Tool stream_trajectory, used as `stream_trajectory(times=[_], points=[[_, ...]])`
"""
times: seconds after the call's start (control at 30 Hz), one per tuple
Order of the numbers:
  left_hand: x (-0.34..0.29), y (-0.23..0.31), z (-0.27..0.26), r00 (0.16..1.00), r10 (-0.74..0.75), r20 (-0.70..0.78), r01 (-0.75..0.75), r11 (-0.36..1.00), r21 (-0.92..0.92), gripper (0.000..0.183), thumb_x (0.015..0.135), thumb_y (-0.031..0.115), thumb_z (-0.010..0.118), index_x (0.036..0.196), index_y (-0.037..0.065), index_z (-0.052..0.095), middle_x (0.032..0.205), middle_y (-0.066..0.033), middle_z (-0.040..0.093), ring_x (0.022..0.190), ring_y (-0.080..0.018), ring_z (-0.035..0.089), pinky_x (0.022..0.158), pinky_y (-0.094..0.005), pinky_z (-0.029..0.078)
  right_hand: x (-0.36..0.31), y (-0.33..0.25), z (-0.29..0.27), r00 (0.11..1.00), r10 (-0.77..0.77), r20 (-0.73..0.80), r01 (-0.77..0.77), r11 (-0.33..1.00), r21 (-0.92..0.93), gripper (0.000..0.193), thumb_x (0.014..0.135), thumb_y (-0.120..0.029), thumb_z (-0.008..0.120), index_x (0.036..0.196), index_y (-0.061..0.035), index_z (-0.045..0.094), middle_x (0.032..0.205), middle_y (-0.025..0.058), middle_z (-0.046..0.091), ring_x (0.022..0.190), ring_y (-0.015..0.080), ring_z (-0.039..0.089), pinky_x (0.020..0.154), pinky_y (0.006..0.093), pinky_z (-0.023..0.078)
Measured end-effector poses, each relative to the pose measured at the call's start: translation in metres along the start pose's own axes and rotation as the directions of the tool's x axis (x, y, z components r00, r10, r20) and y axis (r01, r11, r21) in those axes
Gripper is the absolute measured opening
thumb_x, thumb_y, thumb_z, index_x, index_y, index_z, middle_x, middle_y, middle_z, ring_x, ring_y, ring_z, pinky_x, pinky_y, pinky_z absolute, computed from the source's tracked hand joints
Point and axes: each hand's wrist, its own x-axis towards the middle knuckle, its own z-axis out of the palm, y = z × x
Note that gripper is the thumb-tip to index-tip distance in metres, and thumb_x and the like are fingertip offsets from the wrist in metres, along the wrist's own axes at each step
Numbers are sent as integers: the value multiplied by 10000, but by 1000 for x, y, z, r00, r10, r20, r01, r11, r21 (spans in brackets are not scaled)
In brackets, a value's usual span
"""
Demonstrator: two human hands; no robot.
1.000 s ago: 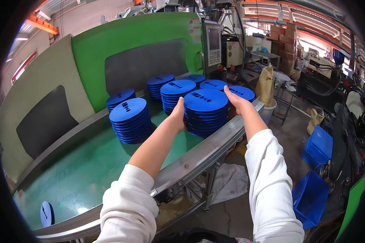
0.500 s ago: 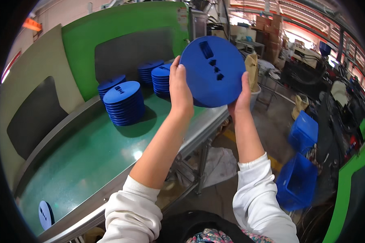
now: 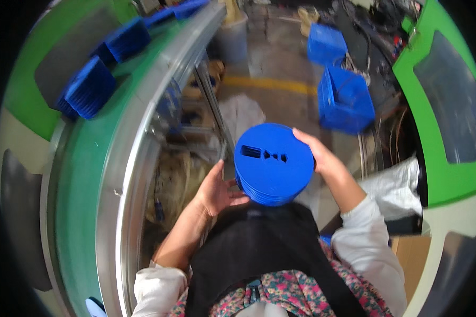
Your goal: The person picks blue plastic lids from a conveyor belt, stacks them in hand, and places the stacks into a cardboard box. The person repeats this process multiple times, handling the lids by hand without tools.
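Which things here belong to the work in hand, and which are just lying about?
Seemingly in use: stack of blue discs, left hand, right hand, other disc stacks, green belt.

Seemingly just lying about: blue bins, white sacks, bucket.

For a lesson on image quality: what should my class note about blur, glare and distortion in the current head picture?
Head view: the metal conveyor rail curves with fisheye distortion and carries pale glare; head view: the blue bins and floor look smeared, possibly by motion; head view: the held blue discs look somewhat crisper; head view: the corners fall to black.
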Motion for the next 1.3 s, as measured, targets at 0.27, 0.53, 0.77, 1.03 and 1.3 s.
stream_trajectory(times=[0.27,0.53,0.77,1.03,1.3], points=[[-75,-110,-48,991,-88,101,43,924,379,786,931,726,300,1518,203,297,1438,-151,463,1245,-370,470,1054,-514,342,-87,101,29,987,159,-2,-153,947,-282,586,978,-432,524,1400,-30,463,1387,136,522,1250,231,527,1056,381,425],[-96,-121,-15,986,-55,158,20,976,218,1008,781,422,778,1551,271,147,1510,-106,329,1374,-313,326,1078,-512,319,-128,104,46,990,140,19,-126,935,-331,607,970,-490,519,1354,-20,510,1324,136,566,1211,223,554,1019,361,456],[-59,-171,11,974,-202,101,184,969,162,509,780,200,705,1243,60,546,1128,-90,650,1018,-243,599,946,-448,449,-172,100,27,993,85,-78,-103,958,-268,698,964,-612,428,1305,-16,551,1320,160,572,1168,231,571,1011,373,458],[-34,-226,52,937,-328,118,295,927,233,694,788,93,670,1420,154,392,1326,-107,543,1170,-310,547,995,-554,431,-232,103,-5,982,14,-190,-74,947,-311,770,970,-642,352,1402,-12,455,1417,155,489,1277,237,483,1094,375,367],[7,-253,47,985,161,-53,-165,984,-73,632,839,2,597,1402,191,379,1336,-110,502,1204,-309,513,1004,-549,437,-279,34,42,476,-862,172,851,403,-337,541,978,-404,537,1356,-20,496,1317,173,561,1185,240,553,1030,396,399]])
